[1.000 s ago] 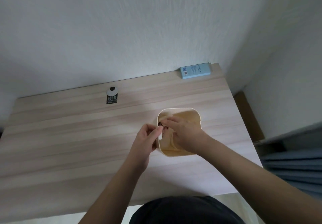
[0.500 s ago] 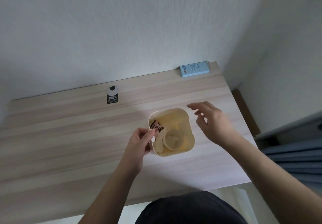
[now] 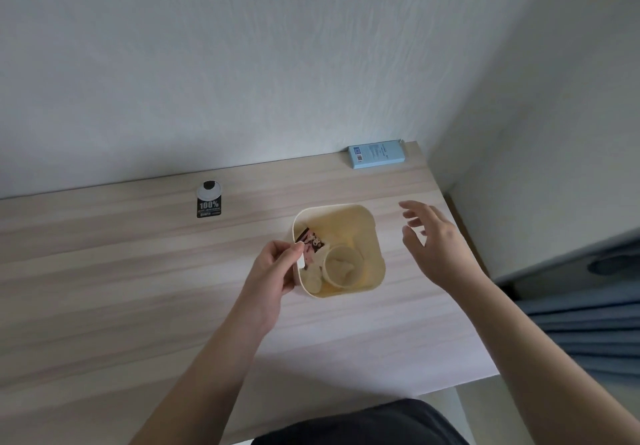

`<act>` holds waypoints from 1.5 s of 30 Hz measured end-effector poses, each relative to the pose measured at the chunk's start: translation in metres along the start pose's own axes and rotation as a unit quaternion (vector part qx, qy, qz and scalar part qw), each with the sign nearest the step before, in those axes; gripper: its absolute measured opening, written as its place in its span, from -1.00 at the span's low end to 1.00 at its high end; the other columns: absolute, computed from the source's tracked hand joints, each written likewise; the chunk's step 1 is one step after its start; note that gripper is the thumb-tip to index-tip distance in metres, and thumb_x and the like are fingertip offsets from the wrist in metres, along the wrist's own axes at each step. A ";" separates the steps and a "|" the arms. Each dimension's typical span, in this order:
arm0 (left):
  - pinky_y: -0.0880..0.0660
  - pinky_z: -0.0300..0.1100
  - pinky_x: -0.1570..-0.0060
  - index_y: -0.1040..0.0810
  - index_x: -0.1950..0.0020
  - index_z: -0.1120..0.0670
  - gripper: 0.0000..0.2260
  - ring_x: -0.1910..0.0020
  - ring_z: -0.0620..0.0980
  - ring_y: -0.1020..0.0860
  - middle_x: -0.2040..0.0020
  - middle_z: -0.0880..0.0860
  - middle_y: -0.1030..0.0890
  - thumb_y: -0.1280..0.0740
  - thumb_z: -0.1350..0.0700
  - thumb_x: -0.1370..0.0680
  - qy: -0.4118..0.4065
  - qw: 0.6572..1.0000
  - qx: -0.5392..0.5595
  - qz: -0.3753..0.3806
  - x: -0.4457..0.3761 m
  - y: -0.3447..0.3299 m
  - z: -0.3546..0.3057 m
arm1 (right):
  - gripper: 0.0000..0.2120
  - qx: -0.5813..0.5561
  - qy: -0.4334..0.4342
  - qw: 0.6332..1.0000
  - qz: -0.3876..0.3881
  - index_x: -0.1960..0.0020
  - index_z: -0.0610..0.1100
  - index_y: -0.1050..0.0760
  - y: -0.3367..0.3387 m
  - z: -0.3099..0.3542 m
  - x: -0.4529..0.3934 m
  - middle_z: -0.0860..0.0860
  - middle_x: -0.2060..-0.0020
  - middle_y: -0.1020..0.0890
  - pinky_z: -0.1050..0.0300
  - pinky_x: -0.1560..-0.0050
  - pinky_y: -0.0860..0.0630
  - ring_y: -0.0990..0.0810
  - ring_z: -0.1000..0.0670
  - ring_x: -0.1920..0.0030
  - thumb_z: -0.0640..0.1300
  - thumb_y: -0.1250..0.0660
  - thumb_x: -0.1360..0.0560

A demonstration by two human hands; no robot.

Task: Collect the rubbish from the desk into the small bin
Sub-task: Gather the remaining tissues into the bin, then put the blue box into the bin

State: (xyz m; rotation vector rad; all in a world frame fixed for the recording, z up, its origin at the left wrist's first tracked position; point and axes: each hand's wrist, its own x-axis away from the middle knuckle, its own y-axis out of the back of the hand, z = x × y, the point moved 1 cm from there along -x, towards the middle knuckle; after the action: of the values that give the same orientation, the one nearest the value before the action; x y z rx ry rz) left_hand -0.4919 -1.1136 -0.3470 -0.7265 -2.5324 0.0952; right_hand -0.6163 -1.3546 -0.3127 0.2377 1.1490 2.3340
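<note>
A small cream bin [image 3: 372,236] stands on the wooden desk [image 3: 121,271], right of centre. Inside it lie a paper cup [image 3: 343,266], a dark patterned wrapper [image 3: 311,243] and pale scraps. My left hand [image 3: 273,271] pinches the bin's left rim between thumb and fingers. To the right of the bin, my right hand [image 3: 436,243] hovers above the desk with fingers spread and nothing in it. A black "100%" tag [image 3: 208,200] lies flat near the wall. A light blue box [image 3: 376,153] rests at the desk's far right corner.
White walls close off the desk at the back and right. The desk's right edge drops to a floor gap, with blue-grey fabric [image 3: 581,323] beyond it. My dark clothing [image 3: 360,424] shows at the near edge.
My right hand has come out of the bin and moved to the right, open. The wrapper now lies inside the bin. My left hand stays on the bin's rim.
</note>
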 end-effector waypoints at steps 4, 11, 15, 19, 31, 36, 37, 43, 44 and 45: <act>-0.32 -0.30 0.47 -0.45 0.09 0.10 -0.76 0.49 -0.17 -0.40 0.47 -0.13 -0.48 -0.37 -0.05 -0.45 -0.003 1.000 0.007 0.007 -0.006 -0.008 -0.004 | -0.65 -0.002 -0.004 1.000 0.000 -0.32 -0.03 -0.41 0.002 -0.019 -0.014 0.00 -0.10 -0.55 0.12 -0.03 -0.48 -0.54 0.04 -0.01 -0.17 -0.25 -0.54; -0.47 -0.29 0.39 -0.45 0.02 0.18 -0.82 0.42 -0.10 -0.42 0.40 -0.01 -0.46 -0.29 0.05 -0.59 -0.021 0.996 0.036 -0.083 -0.010 -0.034 0.009 | -0.65 -0.004 -0.030 0.998 0.049 -0.32 -0.01 -0.41 0.004 -0.078 -0.057 0.00 -0.13 -0.54 0.10 -0.03 -0.49 -0.54 0.06 -0.02 -0.10 -0.24 -0.54; -0.29 -0.24 0.41 -0.37 0.20 0.14 -0.79 0.45 -0.07 -0.21 0.42 0.01 -0.22 -0.24 0.09 -0.60 -0.016 0.991 0.061 -0.122 -0.017 -0.065 0.012 | -0.68 -0.016 -0.037 0.997 0.067 -0.29 -0.03 -0.44 0.008 -0.111 -0.081 -0.01 -0.11 -0.55 0.17 0.01 -0.41 -0.54 0.07 0.02 -0.11 -0.24 -0.55; -0.20 -0.13 0.34 -0.33 0.24 0.08 -0.76 0.42 -0.04 -0.15 0.45 -0.02 -0.21 -0.31 -0.03 -0.45 -0.009 0.988 0.071 -0.136 -0.030 -0.097 0.010 | -0.73 -0.031 -0.041 0.997 0.063 -0.24 -0.08 -0.49 0.012 -0.139 -0.114 -0.03 -0.08 -0.59 0.19 0.02 -0.41 -0.54 0.09 0.07 -0.14 -0.23 -0.55; -0.19 -0.19 0.39 -0.40 0.11 0.15 -0.73 0.47 -0.09 -0.19 0.47 -0.08 -0.31 -0.33 -0.04 -0.45 -0.008 0.986 0.061 -0.154 -0.069 -0.162 0.006 | -0.49 0.039 -0.074 0.978 0.189 -0.49 -0.21 -0.16 -0.033 -0.193 -0.226 -0.21 -0.43 -0.30 -0.02 -0.40 -0.20 -0.28 -0.17 -0.42 0.00 -0.11 -0.62; -0.23 -0.30 0.51 -0.38 0.18 0.11 -0.80 0.54 -0.15 -0.21 0.51 -0.11 -0.35 -0.32 0.02 -0.43 -0.001 0.984 0.065 -0.167 -0.074 -0.164 0.009 | -0.50 0.088 -0.093 0.970 0.208 -0.50 -0.13 -0.17 -0.058 -0.212 -0.254 -0.21 -0.44 -0.28 -0.11 -0.41 -0.21 -0.27 -0.23 -0.41 0.03 -0.07 -0.62; -0.23 -0.30 0.51 -0.38 0.18 0.11 -0.81 0.53 -0.15 -0.22 0.51 -0.12 -0.35 -0.32 0.02 -0.43 -0.002 0.984 0.061 -0.166 -0.074 -0.162 0.011 | -0.51 0.103 -0.098 0.967 0.212 -0.51 -0.09 -0.17 -0.062 -0.216 -0.257 -0.19 -0.45 -0.27 -0.13 -0.40 -0.21 -0.26 -0.24 -0.40 0.05 -0.06 -0.62; -0.30 -0.26 0.43 -0.40 0.21 0.06 -0.82 0.49 -0.12 -0.21 0.49 -0.11 -0.31 -0.32 -0.01 -0.42 0.008 0.983 0.053 -0.178 -0.072 -0.151 0.024 | -0.50 0.158 -0.102 0.950 0.248 -0.52 -0.07 -0.09 -0.075 -0.232 -0.271 -0.08 -0.52 -0.15 -0.19 -0.41 -0.15 -0.15 -0.17 -0.47 0.04 0.02 -0.62; -0.32 -0.27 0.43 -0.42 0.24 0.04 -0.83 0.49 -0.12 -0.21 0.48 -0.11 -0.30 -0.33 -0.01 -0.41 0.009 0.982 0.060 -0.180 -0.072 -0.150 0.026 | -0.50 0.149 -0.103 0.952 0.248 -0.52 -0.10 -0.10 -0.075 -0.231 -0.273 -0.09 -0.51 -0.16 -0.18 -0.41 -0.16 -0.17 -0.15 -0.47 0.02 0.03 -0.62; -0.33 -0.28 0.43 -0.43 0.26 0.02 -0.84 0.49 -0.12 -0.21 0.48 -0.11 -0.30 -0.34 -0.01 -0.41 0.008 0.981 0.064 -0.181 -0.071 -0.149 0.027 | -0.52 0.132 -0.105 0.956 0.241 -0.50 -0.13 -0.14 -0.075 -0.230 -0.273 -0.10 -0.49 -0.22 -0.16 -0.38 -0.20 -0.23 -0.15 -0.43 0.01 0.03 -0.62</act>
State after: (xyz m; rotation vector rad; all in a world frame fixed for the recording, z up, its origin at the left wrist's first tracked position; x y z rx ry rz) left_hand -0.5247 -1.2756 -0.3722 -0.2086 -2.5699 0.1239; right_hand -0.4420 -1.6182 -0.4950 0.9319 1.4121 2.4658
